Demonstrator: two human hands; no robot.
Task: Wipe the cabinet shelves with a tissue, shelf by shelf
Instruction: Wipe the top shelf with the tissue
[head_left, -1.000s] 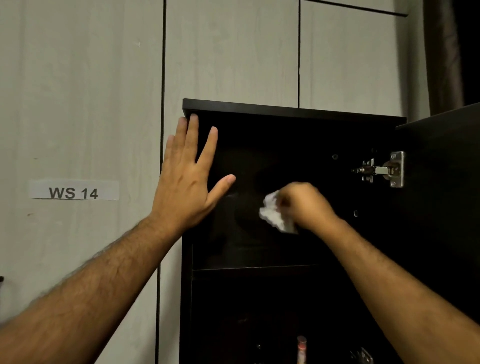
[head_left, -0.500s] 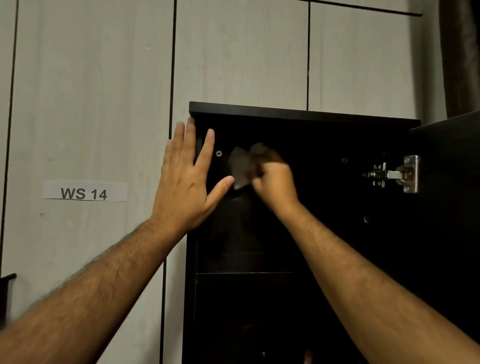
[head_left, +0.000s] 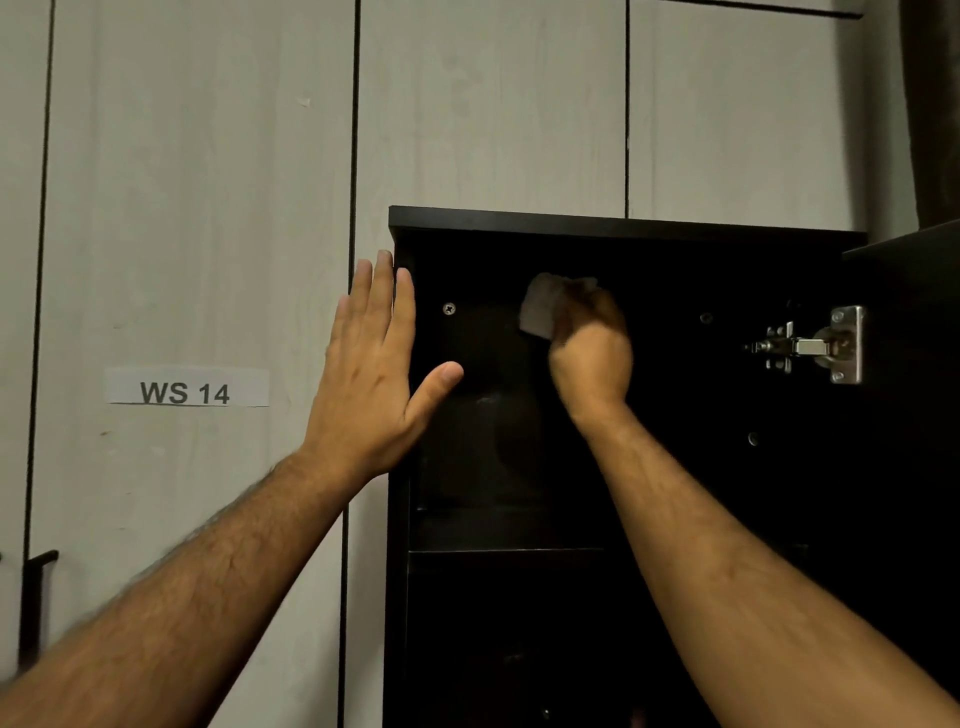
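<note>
A tall black cabinet stands open against a pale panelled wall. My right hand is inside the top compartment, high up, closed around a crumpled tissue that sticks out to the left of my fingers against the dark back panel. My left hand is flat and spread, resting on the cabinet's left front edge, holding nothing. A dark shelf divides the top compartment from the one below; the lower part is dim.
The open cabinet door hangs at the right on a metal hinge. A paper label reading WS 14 is stuck on the wall at left. A dark hook or bracket sits at the lower left.
My right hand has risen with the tissue from mid-height of the top compartment to near its top, drifting left and then slightly right. My left hand has stayed on the cabinet edge.
</note>
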